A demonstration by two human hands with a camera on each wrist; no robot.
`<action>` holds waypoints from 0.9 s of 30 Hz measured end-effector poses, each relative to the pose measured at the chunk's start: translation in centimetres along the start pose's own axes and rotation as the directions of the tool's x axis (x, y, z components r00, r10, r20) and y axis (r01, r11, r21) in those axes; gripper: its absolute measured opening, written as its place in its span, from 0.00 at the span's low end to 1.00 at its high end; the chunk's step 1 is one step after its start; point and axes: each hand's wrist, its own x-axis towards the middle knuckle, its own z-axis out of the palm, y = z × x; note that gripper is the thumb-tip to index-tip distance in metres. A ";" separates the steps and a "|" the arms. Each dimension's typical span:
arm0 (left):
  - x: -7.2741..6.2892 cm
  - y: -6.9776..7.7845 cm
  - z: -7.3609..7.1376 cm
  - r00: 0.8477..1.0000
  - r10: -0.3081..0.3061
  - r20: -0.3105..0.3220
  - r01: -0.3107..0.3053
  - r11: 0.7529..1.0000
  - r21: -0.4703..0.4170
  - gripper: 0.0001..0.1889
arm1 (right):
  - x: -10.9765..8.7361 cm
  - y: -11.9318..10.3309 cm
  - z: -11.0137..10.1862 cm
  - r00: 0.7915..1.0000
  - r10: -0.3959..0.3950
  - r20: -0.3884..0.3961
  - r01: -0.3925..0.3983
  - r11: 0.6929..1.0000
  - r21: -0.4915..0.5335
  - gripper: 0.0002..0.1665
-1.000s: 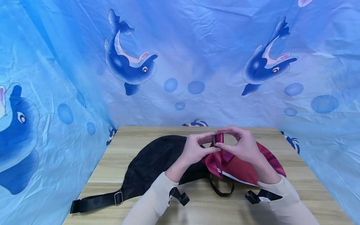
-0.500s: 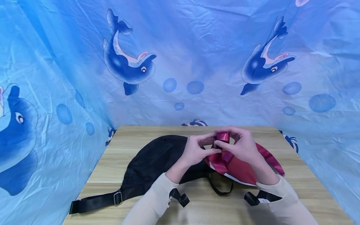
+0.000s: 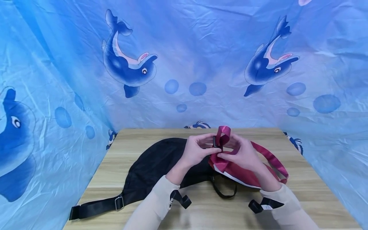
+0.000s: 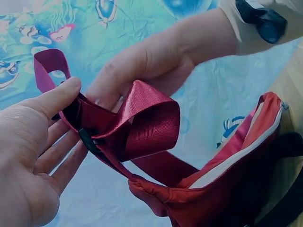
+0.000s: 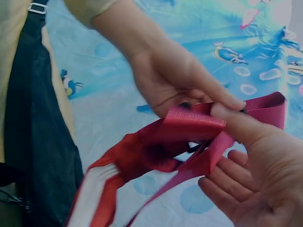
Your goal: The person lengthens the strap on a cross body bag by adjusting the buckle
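My left hand [image 3: 195, 150] pinches a black strap buckle [image 4: 87, 142] and the red webbing threaded on it, thumb on the near side and fingers behind. My right hand [image 3: 244, 155] holds the same red strap [image 3: 224, 131] between thumb and fingers, close to my left fingertips. The webbing stands up in a loop above both hands, and another wide loop [image 4: 154, 118] shows in the left wrist view. Below lies the red waist bag [image 3: 247, 174] with a white zip edge, joined to the strap. Fingers and webbing partly hide the buckle.
A black waist bag [image 3: 161, 166] lies left of the red one, its black strap [image 3: 95, 208] with a metal slider stretching to the table's front left. A thin black loop [image 3: 225, 195] lies near the middle. Blue dolphin-print sheeting [image 3: 184, 57] surrounds the wooden table [image 3: 135, 137].
The webbing loop between my hands has risen and opened upward. My right hand has shifted slightly down from the buckle's top. The bag's red strap at right now arches more openly.
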 end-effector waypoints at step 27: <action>-0.5 0.5 -1.1 0.996 0.077 -0.042 -0.076 0.997 0.017 0.25 | -1.2 2.3 1.2 0.983 -0.158 -0.095 0.156 0.987 -0.023 0.24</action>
